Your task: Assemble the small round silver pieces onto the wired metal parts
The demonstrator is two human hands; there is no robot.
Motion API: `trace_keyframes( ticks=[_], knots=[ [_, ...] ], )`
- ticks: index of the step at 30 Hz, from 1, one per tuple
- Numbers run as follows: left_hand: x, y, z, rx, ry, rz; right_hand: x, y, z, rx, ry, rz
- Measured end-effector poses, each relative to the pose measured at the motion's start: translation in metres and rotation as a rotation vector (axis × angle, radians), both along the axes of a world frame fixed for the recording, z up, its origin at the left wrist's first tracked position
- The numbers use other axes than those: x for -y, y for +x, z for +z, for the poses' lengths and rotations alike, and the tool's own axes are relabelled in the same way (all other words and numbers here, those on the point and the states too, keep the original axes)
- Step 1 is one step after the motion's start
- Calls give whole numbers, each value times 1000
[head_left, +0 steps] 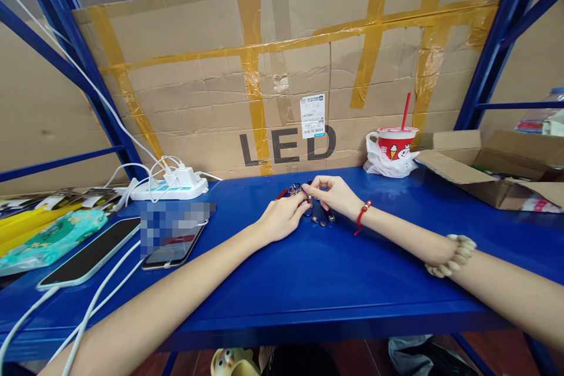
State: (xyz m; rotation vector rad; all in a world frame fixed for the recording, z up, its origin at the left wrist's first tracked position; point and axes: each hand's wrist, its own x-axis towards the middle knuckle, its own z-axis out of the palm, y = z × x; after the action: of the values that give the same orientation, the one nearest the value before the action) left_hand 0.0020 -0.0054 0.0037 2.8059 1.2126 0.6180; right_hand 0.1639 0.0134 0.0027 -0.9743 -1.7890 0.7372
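Observation:
My left hand (282,217) rests low over the blue shelf top, its fingers closed on a bunch of small shiny metal pieces (295,189) with red and dark parts. From the other side, my right hand (335,195) meets it, thumb and forefinger pinched at the same bunch. The fingertips of both hands touch or nearly touch, and they hide much of the bunch. Its pieces are too small to name exactly. Below the right hand lie round metal bits (323,224) and a dark, shiny-ended piece (331,216), perhaps joined to the bunch.
On the left lie two phones (90,254) (174,249), white cables and a white power strip (170,188). A red cup (396,144) with a straw stands at the back right, beside an open cardboard box (497,170). Behind rises a taped cardboard sheet (198,100).

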Motion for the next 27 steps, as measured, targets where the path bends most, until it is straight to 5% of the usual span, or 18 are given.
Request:
trace_keyframes(
  ticks=[27],
  knots=[
    [0,0,0,-22,10,-20,0,-1,0,26,-29,24]
  ],
)
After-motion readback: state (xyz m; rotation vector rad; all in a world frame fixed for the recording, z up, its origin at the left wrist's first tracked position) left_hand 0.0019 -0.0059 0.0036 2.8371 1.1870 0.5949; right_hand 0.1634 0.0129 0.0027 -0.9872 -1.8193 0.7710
